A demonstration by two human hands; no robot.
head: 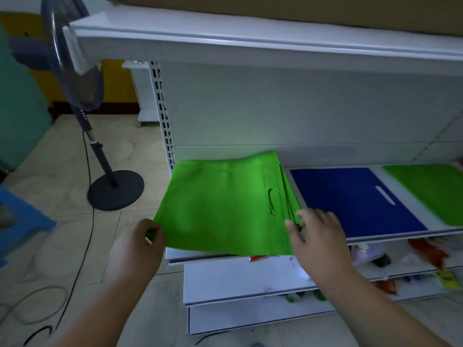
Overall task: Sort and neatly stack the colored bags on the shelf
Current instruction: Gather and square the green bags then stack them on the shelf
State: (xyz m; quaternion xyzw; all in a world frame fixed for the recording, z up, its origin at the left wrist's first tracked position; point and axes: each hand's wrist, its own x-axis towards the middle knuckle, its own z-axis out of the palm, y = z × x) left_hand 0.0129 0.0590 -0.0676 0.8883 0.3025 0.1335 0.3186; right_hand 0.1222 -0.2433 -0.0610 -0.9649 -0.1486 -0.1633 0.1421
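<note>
A stack of green bags point(220, 206) lies on the left end of the white shelf point(390, 235), its near edge overhanging the shelf front. My left hand point(140, 244) pinches the stack's near left corner. At the stack's near right edge, the fingers and thumb of my right hand point(315, 234) curl round the layered bag edges. A flat blue bag point(350, 199) with a slot handle lies to the right of the stack, and another green bag point(431, 191) lies at the far right.
A standing fan point(75, 78) with a round base point(115, 190) stands on the tiled floor at left, its cable trailing forward. A blue stool point(22, 221) is at the left edge. Lower shelves point(250, 279) hold packaged goods. An upper shelf point(250, 43) overhangs above.
</note>
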